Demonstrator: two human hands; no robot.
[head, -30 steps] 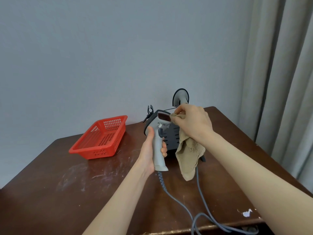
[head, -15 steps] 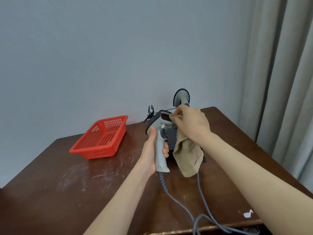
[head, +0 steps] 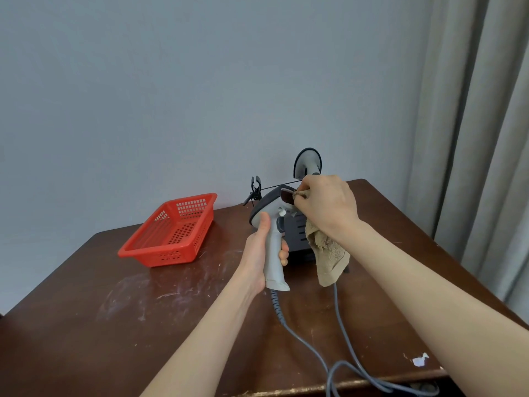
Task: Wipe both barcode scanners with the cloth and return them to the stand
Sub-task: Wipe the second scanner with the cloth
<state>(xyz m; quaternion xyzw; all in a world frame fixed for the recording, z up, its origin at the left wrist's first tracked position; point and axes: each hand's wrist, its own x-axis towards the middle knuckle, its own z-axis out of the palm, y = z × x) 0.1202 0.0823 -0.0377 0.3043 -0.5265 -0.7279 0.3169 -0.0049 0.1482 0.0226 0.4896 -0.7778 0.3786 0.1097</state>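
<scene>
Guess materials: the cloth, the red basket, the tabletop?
Cloth: looks like tan terry cotton, with a looped nap and a frayed edge. Red basket: glossy moulded plastic, by its uniform perforated grid. Tabletop: likely dark varnished wood or veneer, scuffed with whitish marks; the front edge is chipped.

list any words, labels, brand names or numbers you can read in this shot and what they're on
None can be read.
Barcode scanner held in the left hand: no print shows on its grey body.
Cloth in the right hand: plain.
Red basket: no label in view.
Dark device behind the scanner: only slots show.
White scrap on the table: blank.
</scene>
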